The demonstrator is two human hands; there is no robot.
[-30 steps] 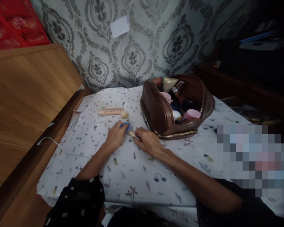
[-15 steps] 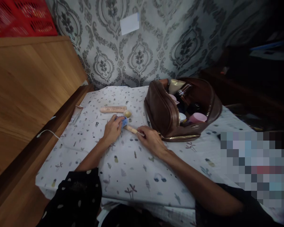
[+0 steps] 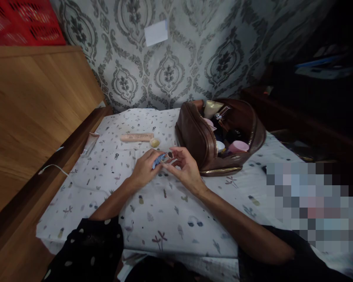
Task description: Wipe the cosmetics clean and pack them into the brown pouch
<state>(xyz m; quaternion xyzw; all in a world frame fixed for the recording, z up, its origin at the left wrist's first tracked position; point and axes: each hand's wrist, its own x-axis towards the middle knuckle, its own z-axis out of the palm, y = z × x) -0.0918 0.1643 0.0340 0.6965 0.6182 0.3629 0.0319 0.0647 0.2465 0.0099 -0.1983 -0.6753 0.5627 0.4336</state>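
My left hand (image 3: 144, 168) is closed around a bunched blue cloth (image 3: 158, 160), above the patterned sheet. A small slim tube with a shiny silvery end (image 3: 168, 156) shows between my two hands; most of it is covered by fingers and cloth. My right hand (image 3: 185, 168) curves around that shiny end, thumb below and fingers above. Just beyond the hands lie a beige flat tube (image 3: 137, 137) and a small yellowish round item (image 3: 154, 142). To the right of my right hand stands an unzipped brown leather bag (image 3: 194, 137).
Inside the bag are a pink-lidded container (image 3: 239, 146), a gold tube (image 3: 212, 109) and other cosmetics. Another tube (image 3: 90, 143) lies at the sheet's left edge, near a white cable (image 3: 55, 167). A wooden panel (image 3: 44, 105) rises on the left; a patterned wall (image 3: 182, 58) stands behind.
My right hand has come closer to my left, its fingers now more spread around the shiny end. The beige stretch of slim tube between the hands no longer shows. The view has shifted slightly.
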